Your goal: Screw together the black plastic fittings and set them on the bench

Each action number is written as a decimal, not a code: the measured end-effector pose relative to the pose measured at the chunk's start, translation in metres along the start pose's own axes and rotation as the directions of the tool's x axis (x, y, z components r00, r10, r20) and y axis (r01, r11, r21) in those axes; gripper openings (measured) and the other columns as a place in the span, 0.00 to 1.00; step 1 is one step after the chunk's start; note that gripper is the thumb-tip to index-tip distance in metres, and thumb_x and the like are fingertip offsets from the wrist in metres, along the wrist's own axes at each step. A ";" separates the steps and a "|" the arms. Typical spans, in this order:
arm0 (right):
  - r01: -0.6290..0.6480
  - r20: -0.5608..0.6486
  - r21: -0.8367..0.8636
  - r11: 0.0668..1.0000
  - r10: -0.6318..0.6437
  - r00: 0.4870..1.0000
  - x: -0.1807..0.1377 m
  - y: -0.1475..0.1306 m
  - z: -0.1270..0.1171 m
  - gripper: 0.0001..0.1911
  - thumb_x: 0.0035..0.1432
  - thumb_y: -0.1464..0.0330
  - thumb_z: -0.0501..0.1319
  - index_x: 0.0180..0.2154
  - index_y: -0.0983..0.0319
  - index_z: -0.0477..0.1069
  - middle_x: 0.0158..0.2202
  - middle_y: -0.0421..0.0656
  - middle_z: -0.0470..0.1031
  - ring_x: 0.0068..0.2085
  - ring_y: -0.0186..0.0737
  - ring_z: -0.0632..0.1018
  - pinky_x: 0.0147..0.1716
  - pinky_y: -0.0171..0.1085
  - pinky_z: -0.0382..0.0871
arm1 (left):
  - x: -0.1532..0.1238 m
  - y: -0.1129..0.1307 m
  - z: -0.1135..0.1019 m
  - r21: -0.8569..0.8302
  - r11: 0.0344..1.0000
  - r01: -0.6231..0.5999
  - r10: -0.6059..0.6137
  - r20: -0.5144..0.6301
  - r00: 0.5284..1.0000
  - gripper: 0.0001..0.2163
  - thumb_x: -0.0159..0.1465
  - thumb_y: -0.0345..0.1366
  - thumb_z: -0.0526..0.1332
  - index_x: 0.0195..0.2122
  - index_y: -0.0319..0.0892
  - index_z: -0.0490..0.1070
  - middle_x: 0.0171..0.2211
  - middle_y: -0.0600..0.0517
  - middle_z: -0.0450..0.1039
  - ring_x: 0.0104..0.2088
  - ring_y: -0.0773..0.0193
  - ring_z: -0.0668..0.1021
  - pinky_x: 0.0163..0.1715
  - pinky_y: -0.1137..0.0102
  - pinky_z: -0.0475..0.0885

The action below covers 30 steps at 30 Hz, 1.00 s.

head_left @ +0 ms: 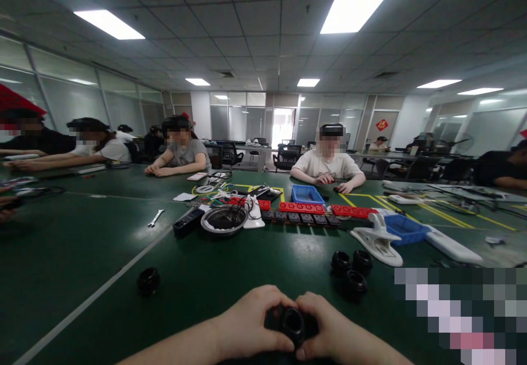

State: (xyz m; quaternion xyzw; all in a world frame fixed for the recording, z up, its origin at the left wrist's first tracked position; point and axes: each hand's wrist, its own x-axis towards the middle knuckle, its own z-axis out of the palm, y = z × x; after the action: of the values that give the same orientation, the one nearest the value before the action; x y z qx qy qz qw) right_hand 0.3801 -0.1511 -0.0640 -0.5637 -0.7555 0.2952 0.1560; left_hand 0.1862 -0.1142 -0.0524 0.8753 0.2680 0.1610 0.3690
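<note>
Between my two hands, close to the near table edge, is a black ring-shaped part (293, 321) with a round opening facing up. My left hand (257, 321) curls round its left side, thumb and fingers on it. From the right, my right hand (325, 324) grips the same part, its fingertips meeting those of the left. Similar black ring parts (356, 281) stand in a cluster of three ahead on the right. Another black ring part (149, 281) lies alone to the left.
A metal bowl (224, 232), red socket strips (302, 207), a white clamp stand (376, 239), and blue trays (405, 237) line the table's middle. A wrench (156, 218) lies at left. One person (328, 164) sits opposite; others sit around.
</note>
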 end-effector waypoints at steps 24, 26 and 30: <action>0.183 -0.055 0.095 0.978 -0.179 0.982 0.002 0.012 0.000 0.18 0.39 0.73 0.66 0.37 0.63 0.70 0.35 0.41 0.68 0.38 0.41 0.69 0.37 0.35 0.60 | 0.008 -0.015 0.015 0.091 0.996 -0.019 0.039 -0.226 0.973 0.18 0.49 0.38 0.66 0.41 0.45 0.67 0.34 0.54 0.66 0.34 0.64 0.69 0.32 0.73 0.64; 0.143 -0.074 0.114 0.983 -0.135 0.988 0.005 0.014 0.003 0.18 0.36 0.73 0.67 0.35 0.64 0.70 0.33 0.40 0.68 0.36 0.40 0.69 0.34 0.34 0.60 | 0.007 -0.014 0.015 0.105 0.994 -0.020 0.043 -0.228 0.973 0.18 0.49 0.39 0.66 0.40 0.44 0.68 0.34 0.54 0.66 0.34 0.64 0.70 0.33 0.73 0.64; 0.026 -0.204 -0.039 0.999 -0.034 0.978 0.006 0.007 0.017 0.16 0.36 0.66 0.68 0.29 0.65 0.67 0.29 0.41 0.69 0.31 0.40 0.69 0.27 0.33 0.58 | 0.008 -0.009 0.018 0.146 0.988 0.039 0.003 -0.278 0.961 0.17 0.47 0.40 0.67 0.37 0.42 0.69 0.33 0.53 0.67 0.34 0.62 0.70 0.33 0.71 0.64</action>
State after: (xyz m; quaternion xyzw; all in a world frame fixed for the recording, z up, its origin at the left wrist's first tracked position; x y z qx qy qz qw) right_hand 0.3742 -0.1481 -0.0820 -0.5824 -0.7489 0.2197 0.2273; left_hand 0.1976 -0.1144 -0.0704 0.8669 0.3363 0.2581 0.2621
